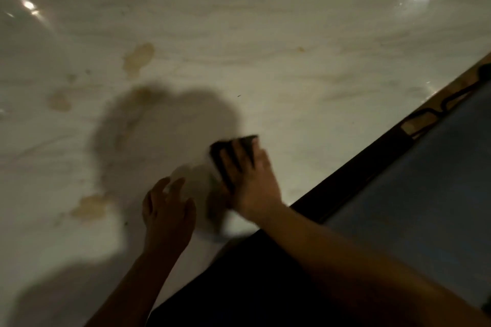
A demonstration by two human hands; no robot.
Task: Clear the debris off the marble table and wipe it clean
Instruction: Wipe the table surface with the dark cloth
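Stains (pixel 138 57) of brownish spill dot the marble tabletop (pixel 265 21): one far ahead, one off to the left, one near the left hand (pixel 166 216). The right hand (pixel 252 186) lies flat, fingers spread straight, pressing a dark pad (pixel 247 142) onto the stone close to the tabletop's near edge. Just beside the pad sits a pale wad (pixel 186 180), badly blurred. The left hand's fingers curve over it, but the blur hides whether they grip it. The step looks like wiping dirt toward that wad. To do it well, the pad should lie flat under even pressure and travel in overlapping strokes out to the stains. It should gather loose specks (pixel 238 95) rather than smear them across the stone.
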